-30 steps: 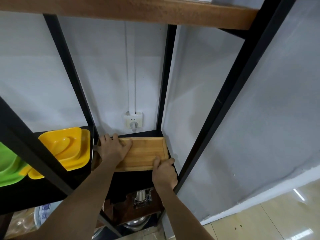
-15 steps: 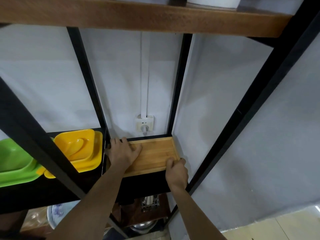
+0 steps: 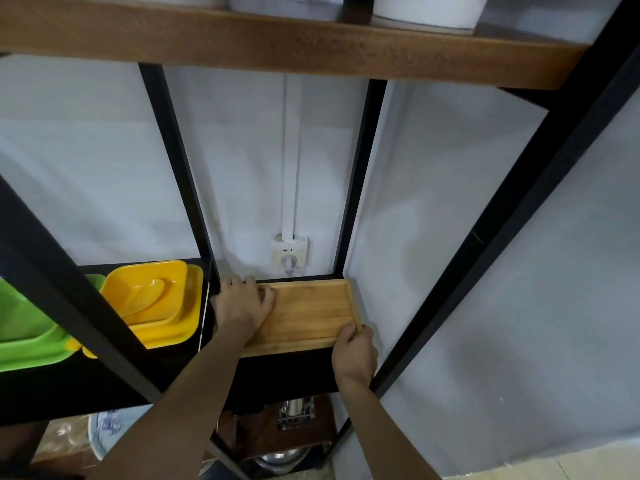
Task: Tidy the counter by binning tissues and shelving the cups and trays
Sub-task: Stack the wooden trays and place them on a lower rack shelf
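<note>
The left hand [image 3: 242,303] hides the wooden tray's [image 3: 311,313] left end; the green dish [image 3: 24,327] runs off-frame

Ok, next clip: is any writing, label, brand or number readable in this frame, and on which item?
No text can be read here.
Blue marks on the white dish on the lower shelf: too blurred to tell if they are writing or pattern.
Wooden tray, yellow tray, green tray, wall socket: no visible text.
</note>
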